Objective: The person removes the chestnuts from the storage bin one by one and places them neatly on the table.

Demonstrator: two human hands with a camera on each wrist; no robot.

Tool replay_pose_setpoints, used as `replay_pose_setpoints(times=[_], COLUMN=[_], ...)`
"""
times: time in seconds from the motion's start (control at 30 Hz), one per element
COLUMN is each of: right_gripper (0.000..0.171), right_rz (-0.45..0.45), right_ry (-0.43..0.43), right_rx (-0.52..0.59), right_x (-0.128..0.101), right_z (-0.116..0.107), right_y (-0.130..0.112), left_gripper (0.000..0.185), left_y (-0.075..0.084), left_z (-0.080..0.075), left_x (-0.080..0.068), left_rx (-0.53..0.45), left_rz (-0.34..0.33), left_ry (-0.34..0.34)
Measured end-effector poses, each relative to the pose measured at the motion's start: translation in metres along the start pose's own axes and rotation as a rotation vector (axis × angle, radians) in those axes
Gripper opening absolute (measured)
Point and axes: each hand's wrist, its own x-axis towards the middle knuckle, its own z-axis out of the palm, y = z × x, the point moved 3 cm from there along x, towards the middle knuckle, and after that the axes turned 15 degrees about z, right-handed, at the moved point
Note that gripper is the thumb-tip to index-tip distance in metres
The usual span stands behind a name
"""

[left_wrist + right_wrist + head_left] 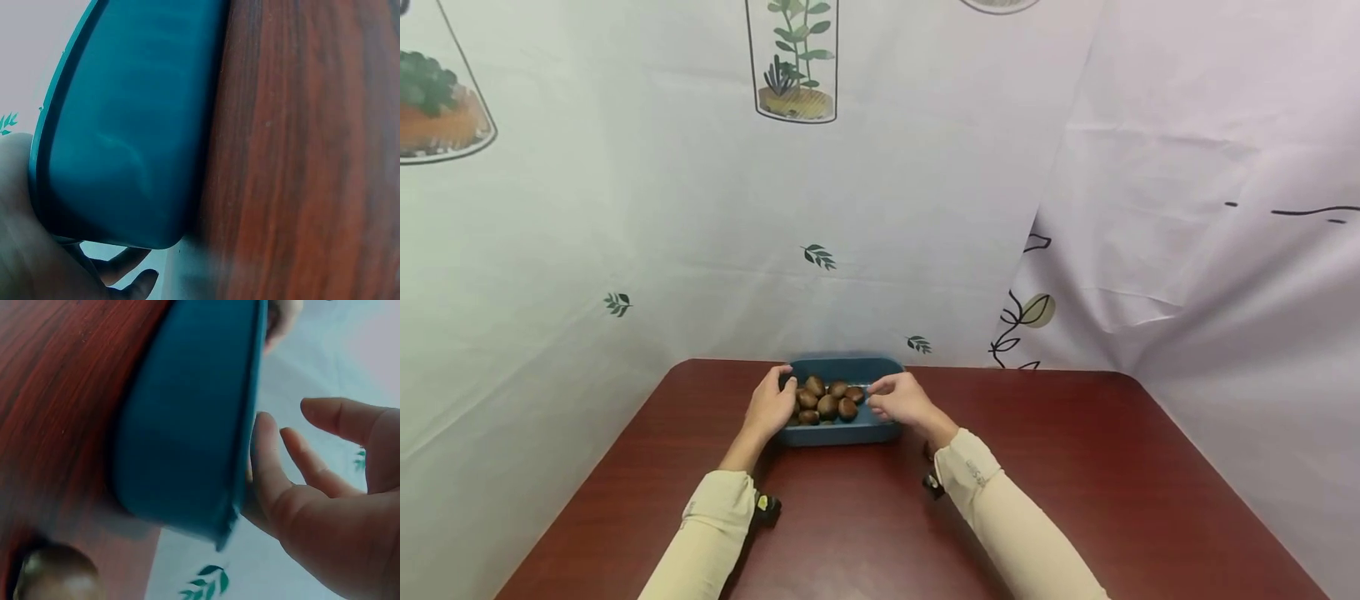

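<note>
A blue rectangular bin [842,435] stands at the table's far edge with several brown, shiny chestnuts [827,407] heaped toward its left and middle. My left hand [772,403] grips the bin's left end, thumb at the rim and fingers round the outer side. In the left wrist view its fingers [139,284] show past the end wall. My right hand [901,400] hovers at the bin's right rim, fingers loosely bent and thumb apart, nothing between them. A round brown chestnut [57,575] lies on the table below the right hand in the right wrist view.
The dark red wooden table [842,517] carries the bin. A white printed cloth [910,208] hangs behind the far edge and along both sides. Wrist cameras are strapped under both forearms, the left camera [767,510] showing plainly.
</note>
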Motion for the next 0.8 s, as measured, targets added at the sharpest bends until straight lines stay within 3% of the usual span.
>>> replay_pose_setpoints(times=[0.47, 0.8], right_gripper=[0.040, 0.036], right_rz=[0.111, 0.145], right_ry=[-0.055, -0.055], right_rx=[-0.090, 0.033], right_x=[0.036, 0.050], right_z=[0.025, 0.041], right_y=[-0.003, 0.000], left_gripper=[0.050, 0.047], left_y=[0.003, 0.000], left_z=[0.003, 0.001], left_x=[0.002, 0.000], left_rx=[0.011, 0.008], left_rz=[-0.002, -0.009], left_ry=[0.008, 0.005])
